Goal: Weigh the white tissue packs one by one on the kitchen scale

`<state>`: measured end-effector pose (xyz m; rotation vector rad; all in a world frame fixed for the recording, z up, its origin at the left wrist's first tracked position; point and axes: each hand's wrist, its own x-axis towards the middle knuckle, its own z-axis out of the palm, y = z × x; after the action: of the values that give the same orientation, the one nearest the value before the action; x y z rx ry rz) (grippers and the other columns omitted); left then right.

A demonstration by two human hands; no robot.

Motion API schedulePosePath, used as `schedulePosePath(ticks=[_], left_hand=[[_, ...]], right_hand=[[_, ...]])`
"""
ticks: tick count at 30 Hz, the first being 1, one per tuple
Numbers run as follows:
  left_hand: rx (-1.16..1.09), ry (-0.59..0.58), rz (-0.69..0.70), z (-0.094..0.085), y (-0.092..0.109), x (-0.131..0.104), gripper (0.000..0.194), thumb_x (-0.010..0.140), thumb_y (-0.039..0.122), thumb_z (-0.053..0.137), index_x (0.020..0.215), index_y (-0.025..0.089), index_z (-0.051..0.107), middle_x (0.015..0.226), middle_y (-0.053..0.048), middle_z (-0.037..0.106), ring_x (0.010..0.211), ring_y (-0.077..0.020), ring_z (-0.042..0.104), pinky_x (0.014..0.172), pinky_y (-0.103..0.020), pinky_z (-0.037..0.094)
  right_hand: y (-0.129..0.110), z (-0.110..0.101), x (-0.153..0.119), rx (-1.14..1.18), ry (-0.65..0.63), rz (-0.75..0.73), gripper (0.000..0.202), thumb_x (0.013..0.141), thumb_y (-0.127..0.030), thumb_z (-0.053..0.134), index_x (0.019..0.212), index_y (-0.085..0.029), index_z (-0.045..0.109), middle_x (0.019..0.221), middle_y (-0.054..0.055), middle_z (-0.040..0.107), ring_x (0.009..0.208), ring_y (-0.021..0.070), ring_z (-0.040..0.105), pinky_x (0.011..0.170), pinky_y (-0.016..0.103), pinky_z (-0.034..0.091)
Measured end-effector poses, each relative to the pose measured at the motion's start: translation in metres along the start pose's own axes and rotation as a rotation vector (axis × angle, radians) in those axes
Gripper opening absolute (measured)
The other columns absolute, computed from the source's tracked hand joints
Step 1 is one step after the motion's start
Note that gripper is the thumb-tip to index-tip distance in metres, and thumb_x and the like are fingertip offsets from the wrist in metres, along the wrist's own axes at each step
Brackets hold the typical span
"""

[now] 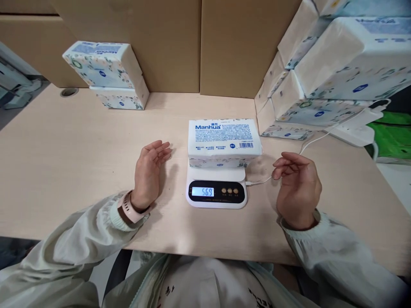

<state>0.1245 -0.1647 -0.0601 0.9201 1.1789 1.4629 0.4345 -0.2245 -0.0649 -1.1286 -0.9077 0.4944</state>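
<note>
A pack of tissues (pixel 224 137) lies flat on a small white scale (pixel 217 188) in the middle of the bench (pixel 64 171). The pack says "Manhua" in blue letters. The little screen on the scale shows 56.9. A thin white cable (pixel 261 181) goes out of the right side of the scale.

The left hand (pixel 149 173) is just to the left of the pack. It is open with the palm facing the pack and holds nothing. A pink watch (pixel 128 208) sits on that wrist. The right hand (pixel 297 188) is on the other side, near the cable. Its fingers are loosely curled and it holds nothing.

Two more packs (pixel 107 72) are stacked at the back left. A big pile of packs (pixel 324 72) leans at the back right. Brown boxes (pixel 199 42) stand behind.
</note>
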Motion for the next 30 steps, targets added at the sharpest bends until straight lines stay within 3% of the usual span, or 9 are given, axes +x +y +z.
schedulePosePath(ticks=[7,10,13,18,30], left_hand=[[-0.029,0.015,0.012,0.000,-0.001,-0.001,0.036,0.092,0.047,0.073,0.115,0.021,0.066,0.124,-0.012,0.076,0.109,-0.0241,0.073,0.107,-0.044,0.056],[-0.041,0.029,0.003,0.001,0.000,0.000,0.038,0.089,0.046,0.075,0.115,0.019,0.066,0.121,-0.012,0.076,0.106,-0.0232,0.073,0.102,-0.041,0.056],[-0.064,0.056,-0.016,0.002,0.001,0.001,0.041,0.083,0.042,0.078,0.114,0.017,0.066,0.118,-0.012,0.077,0.102,-0.0220,0.073,0.097,-0.038,0.056],[-0.103,0.077,-0.042,0.004,0.003,0.000,0.041,0.080,0.039,0.080,0.112,0.017,0.067,0.116,-0.011,0.078,0.099,-0.0206,0.073,0.095,-0.036,0.055],[-0.100,0.088,-0.050,0.005,0.006,-0.001,0.044,0.075,0.036,0.081,0.112,0.017,0.066,0.115,-0.010,0.078,0.097,-0.0211,0.075,0.092,-0.035,0.056]], right_hand=[[-0.001,-0.001,-0.002,-0.011,0.023,0.027,0.040,0.102,-0.055,0.060,0.090,-0.025,0.083,0.078,0.005,0.070,0.054,0.0152,0.048,0.053,0.033,0.035],[-0.001,-0.003,-0.003,-0.026,0.002,0.013,0.033,0.101,-0.048,0.067,0.085,-0.024,0.083,0.078,0.003,0.069,0.055,0.0129,0.049,0.054,0.032,0.034],[-0.001,-0.006,-0.003,-0.053,-0.046,0.001,0.018,0.098,-0.036,0.075,0.088,-0.023,0.083,0.082,0.002,0.069,0.057,0.0103,0.050,0.057,0.030,0.038],[0.001,-0.010,-0.003,-0.081,-0.059,0.020,0.008,0.094,-0.030,0.077,0.095,-0.024,0.082,0.087,0.001,0.072,0.059,0.0100,0.052,0.059,0.030,0.041],[0.004,-0.010,-0.003,-0.142,-0.073,-0.027,0.012,0.093,-0.034,0.080,0.098,-0.023,0.081,0.087,0.002,0.073,0.060,0.0106,0.055,0.056,0.028,0.045]])
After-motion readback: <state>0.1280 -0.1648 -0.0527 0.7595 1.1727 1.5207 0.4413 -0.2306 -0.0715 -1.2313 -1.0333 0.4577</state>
